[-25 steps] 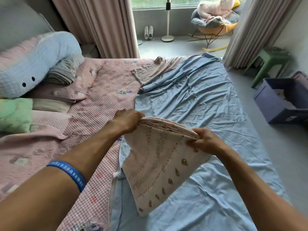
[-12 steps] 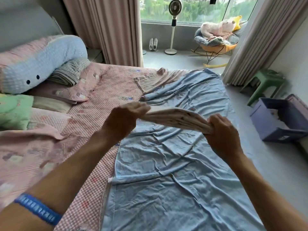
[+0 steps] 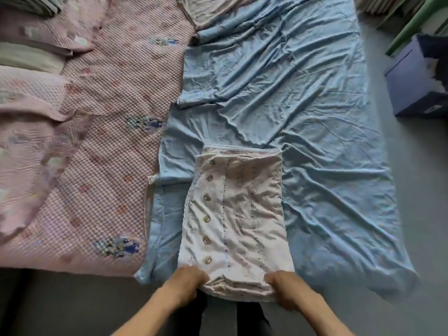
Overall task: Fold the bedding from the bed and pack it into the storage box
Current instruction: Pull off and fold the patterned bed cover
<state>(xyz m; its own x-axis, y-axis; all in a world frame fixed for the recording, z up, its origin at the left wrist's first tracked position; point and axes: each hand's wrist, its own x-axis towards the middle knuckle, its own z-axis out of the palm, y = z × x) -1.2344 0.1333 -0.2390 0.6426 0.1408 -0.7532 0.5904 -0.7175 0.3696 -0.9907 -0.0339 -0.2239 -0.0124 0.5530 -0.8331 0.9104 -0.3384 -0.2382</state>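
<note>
Only partway: our left hand and right hand pinch the folded cream cloth's near edge on the blue sheet; the storage box waits, sheet and pink quilt unfolded.

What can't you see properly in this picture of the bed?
- Storage box, head view: cut off by the right edge; its contents are too blurred to name.
- Left hand and right hand: fingertips are tucked into the near end of the folded cloth.
- Green stool: only the legs show, top corner.
- Pillows: cut off at the left edge.
</note>
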